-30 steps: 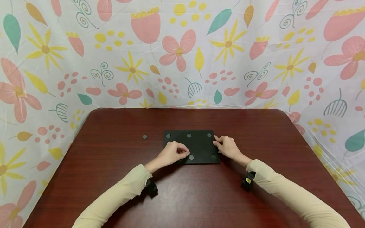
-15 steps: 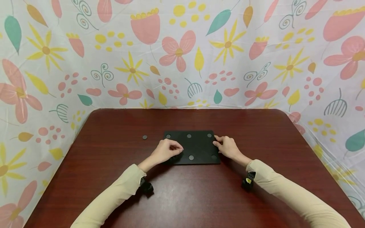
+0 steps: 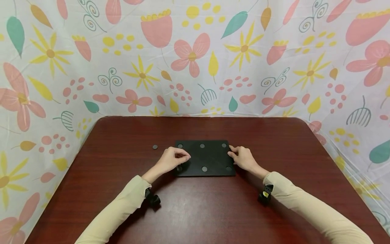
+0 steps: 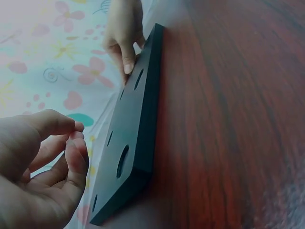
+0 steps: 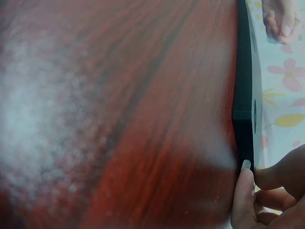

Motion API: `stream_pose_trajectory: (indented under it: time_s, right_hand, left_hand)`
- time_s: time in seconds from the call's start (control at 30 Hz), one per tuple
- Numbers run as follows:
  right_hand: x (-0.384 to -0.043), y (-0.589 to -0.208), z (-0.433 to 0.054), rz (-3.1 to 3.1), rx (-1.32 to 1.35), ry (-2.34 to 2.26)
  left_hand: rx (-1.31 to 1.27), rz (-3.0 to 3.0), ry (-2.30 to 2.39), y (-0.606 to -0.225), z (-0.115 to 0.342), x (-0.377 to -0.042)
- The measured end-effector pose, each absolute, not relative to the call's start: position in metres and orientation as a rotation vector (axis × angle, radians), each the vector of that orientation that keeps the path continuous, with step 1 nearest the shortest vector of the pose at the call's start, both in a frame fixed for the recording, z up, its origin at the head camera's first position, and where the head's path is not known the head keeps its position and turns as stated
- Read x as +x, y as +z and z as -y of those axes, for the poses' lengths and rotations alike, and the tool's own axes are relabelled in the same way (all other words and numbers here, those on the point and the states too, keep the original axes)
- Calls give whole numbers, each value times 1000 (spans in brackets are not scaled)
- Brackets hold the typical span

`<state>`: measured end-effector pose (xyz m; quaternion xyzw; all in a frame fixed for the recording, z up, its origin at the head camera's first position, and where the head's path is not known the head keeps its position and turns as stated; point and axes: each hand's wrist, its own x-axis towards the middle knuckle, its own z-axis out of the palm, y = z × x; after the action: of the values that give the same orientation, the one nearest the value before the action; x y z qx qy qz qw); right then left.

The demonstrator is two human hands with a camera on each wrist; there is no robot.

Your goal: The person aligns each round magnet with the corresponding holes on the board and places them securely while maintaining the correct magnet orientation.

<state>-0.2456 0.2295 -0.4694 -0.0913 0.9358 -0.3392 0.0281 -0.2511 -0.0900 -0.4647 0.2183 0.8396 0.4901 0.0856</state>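
A black rectangular board (image 3: 207, 156) with round recesses lies flat on the table. Grey discs show in its far row and at the near middle (image 3: 204, 168); the near right recess looks darker. My right hand (image 3: 242, 158) grips the board's right end, thumb and fingers at its edge in the right wrist view. Over the board's left part is my left hand (image 3: 172, 159), fingers curled and the thumb and index fingertips (image 4: 77, 135) meeting; no object shows between them. Beneath it, the near left recess (image 4: 123, 161) shows dark in the left wrist view.
A loose grey disc (image 3: 155, 147) lies on the reddish-brown table (image 3: 195, 210), left of the board. A floral-patterned curtain (image 3: 195, 91) hangs behind the table and along both sides.
My left hand has moved left and slightly away from me, from beside the near middle disc to over the board's left part. The right hand and board stay in place.
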Motion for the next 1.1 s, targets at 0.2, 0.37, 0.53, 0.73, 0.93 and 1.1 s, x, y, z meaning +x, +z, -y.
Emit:
stream_pose_trajectory:
  time_s: [0.2, 0.37, 0.53, 0.73, 0.93, 1.1]
  right_hand:
    - [-245, -470, -229, -2899, -296, -1044]
    - [-246, -471, -230, -2904, -309, -1043]
    - [-245, -471, -230, -2903, -311, -1041]
    - [-245, -471, -231, -2915, -308, -1034]
    - [-245, -471, -230, -2913, -309, -1035]
    - [-246, -470, -229, -2922, -315, -1023]
  left_hand:
    - [580, -2435, 1527, -466, 97, -253]
    - [539, -2434, 1529, -468, 103, -254]
    - [521, -2462, 1528, -467, 110, -254]
    - [519, -2460, 1562, -460, 117, -255]
    - [484, -2469, 1579, -461, 123, -256]
    - [435, -2482, 1584, -467, 130, -261]
